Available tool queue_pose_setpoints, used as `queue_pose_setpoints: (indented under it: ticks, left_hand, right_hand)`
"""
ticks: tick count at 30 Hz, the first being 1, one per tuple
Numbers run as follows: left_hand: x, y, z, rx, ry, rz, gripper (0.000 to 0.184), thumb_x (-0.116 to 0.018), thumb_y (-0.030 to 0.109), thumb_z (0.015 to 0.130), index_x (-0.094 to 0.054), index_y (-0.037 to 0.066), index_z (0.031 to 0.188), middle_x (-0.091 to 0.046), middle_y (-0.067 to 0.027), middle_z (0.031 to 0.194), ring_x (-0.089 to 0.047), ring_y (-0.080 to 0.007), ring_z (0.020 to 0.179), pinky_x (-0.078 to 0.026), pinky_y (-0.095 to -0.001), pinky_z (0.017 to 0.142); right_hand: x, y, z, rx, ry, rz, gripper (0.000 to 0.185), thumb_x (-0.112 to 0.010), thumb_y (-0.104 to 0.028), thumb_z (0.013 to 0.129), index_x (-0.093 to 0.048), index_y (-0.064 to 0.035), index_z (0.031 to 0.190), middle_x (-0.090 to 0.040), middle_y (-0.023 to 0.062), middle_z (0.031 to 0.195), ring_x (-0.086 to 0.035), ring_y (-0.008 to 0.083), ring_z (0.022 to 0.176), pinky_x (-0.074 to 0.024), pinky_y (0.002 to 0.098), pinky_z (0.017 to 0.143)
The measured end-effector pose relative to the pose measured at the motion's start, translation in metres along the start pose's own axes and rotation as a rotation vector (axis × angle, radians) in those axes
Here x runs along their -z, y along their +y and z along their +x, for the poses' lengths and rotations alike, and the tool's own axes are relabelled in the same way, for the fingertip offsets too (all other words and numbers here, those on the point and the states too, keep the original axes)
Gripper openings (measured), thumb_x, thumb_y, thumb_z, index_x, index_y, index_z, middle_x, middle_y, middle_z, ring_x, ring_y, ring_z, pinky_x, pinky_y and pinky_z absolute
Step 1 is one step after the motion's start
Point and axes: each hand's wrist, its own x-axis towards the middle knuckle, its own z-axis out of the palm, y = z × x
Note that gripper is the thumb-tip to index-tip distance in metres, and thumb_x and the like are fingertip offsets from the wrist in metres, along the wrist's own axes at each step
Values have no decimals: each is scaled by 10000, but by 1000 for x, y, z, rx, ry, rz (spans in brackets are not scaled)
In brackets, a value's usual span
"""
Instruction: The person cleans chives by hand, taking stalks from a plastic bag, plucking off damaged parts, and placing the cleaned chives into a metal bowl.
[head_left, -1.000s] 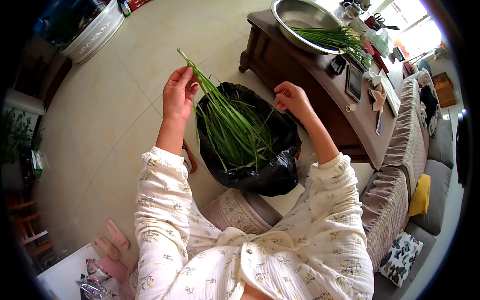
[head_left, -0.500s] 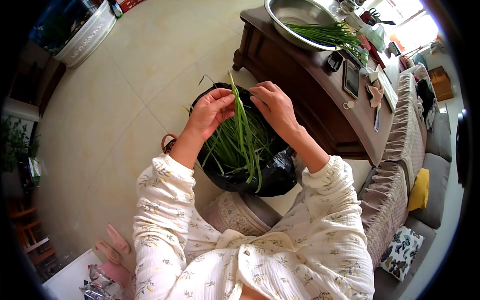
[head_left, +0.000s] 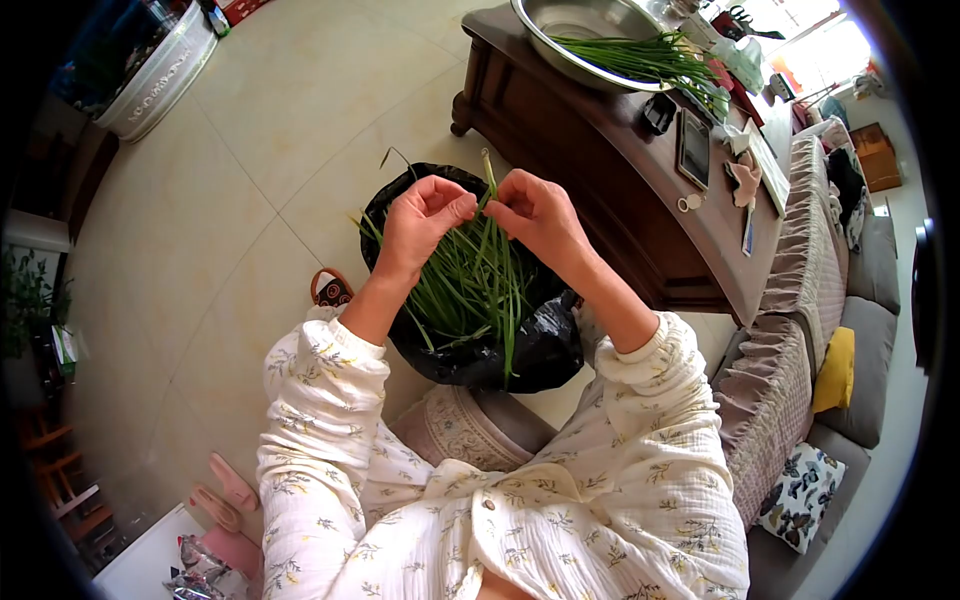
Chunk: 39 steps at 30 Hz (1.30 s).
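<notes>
A black plastic bag full of long green garlic chives lies open before my knees. Above it, my right hand pinches a chive stalk whose pale end points up and away from me. My left hand is beside it, thumb and forefinger pressed together close to the same stalk. Whatever is between those left fingertips is too small to make out. Green leaves hang below both hands over the bag, one reaching past its near rim.
A steel basin with more chives stands on the dark wooden table. A phone-like device lies there too. A padded stool is between my knees, a covered sofa to the right, and pink slippers at lower left.
My right hand has come in from the side and closed on the stalk. My left fingers, earlier holding the chive, are now just left of it. The view has shifted slightly.
</notes>
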Motion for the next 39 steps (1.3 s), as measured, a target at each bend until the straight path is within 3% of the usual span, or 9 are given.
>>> queue_pose_setpoints:
  ticks: [6, 15, 21, 24, 27, 30, 33, 36, 39]
  left_hand:
    - [0, -11, 4, -90, -19, 235, 133, -692, 117, 830, -610, 14, 842, -628, -4, 745, -565, -56, 667, -469, -198, 647]
    - [0, -7, 1, -11, -5, 202, 130, -672, 104, 837, -647, -23, 855, -662, -45, 752, -609, -85, 675, -484, -211, 648]
    - [3, -11, -1, -194, 55, 529, 141, -637, 113, 852, -644, -21, 811, -643, -16, 691, -577, -57, 631, -462, -206, 611]
    - [1, -5, -5, -248, 90, 626, 147, -639, 120, 843, -635, -21, 799, -629, -5, 661, -556, -47, 601, -441, -204, 579]
    - [2, -8, -6, -288, 116, 663, 145, -643, 120, 831, -633, -21, 796, -618, -18, 636, -551, -52, 575, -433, -212, 556]
    - [3, -8, -5, -330, 157, 747, 134, -637, 112, 827, -631, -17, 790, -614, -30, 624, -549, -63, 550, -429, -221, 536]
    - [8, -1, -3, -313, 204, 822, 134, -629, 109, 825, -626, -16, 777, -608, -40, 603, -546, -74, 532, -423, -232, 521]
    - [12, -2, 0, -346, 253, 803, 136, -627, 124, 791, -609, 11, 717, -589, -97, 579, -571, -202, 503, -430, -304, 500]
    - [20, -7, 1, -312, 252, 871, 146, -637, 121, 807, -623, -15, 757, -612, -67, 591, -561, -115, 516, -428, -259, 520]
  right_hand:
    - [-9, -2, -6, 251, 8, -440, 242, -687, -171, 747, -490, -38, 791, -581, 118, 638, -576, 328, 603, -443, 404, 542]
    - [-3, -5, -7, 249, 12, -405, 253, -704, -154, 727, -477, -43, 747, -552, 101, 633, -560, 310, 596, -431, 389, 541]
    - [-1, -2, -5, 239, 5, -398, 208, -688, -115, 723, -498, -31, 738, -581, 105, 652, -578, 298, 617, -441, 377, 551]
    - [2, -4, -5, 134, -72, -330, 193, -687, -124, 724, -526, -19, 746, -601, 111, 657, -588, 286, 615, -449, 367, 551]
    - [7, -8, -6, 60, -124, -262, 158, -672, -106, 750, -557, 0, 770, -569, 65, 627, -514, 141, 543, -422, 279, 513]
    - [8, -12, -7, 22, -132, -220, 171, -678, -127, 720, -567, 2, 744, -604, 118, 637, -592, 251, 580, -460, 343, 547]
    - [12, -17, -9, 0, -154, -201, 167, -673, -117, 725, -567, 11, 746, -599, 104, 630, -576, 206, 564, -456, 318, 543]
    - [16, -18, -10, -1, -182, -133, 142, -655, -76, 752, -543, 12, 754, -522, 19, 599, -459, 67, 547, -385, 233, 501]
    - [19, -21, -11, -59, -211, -77, 142, -651, -74, 778, -542, 11, 751, -524, -10, 605, -448, 44, 553, -377, 208, 500]
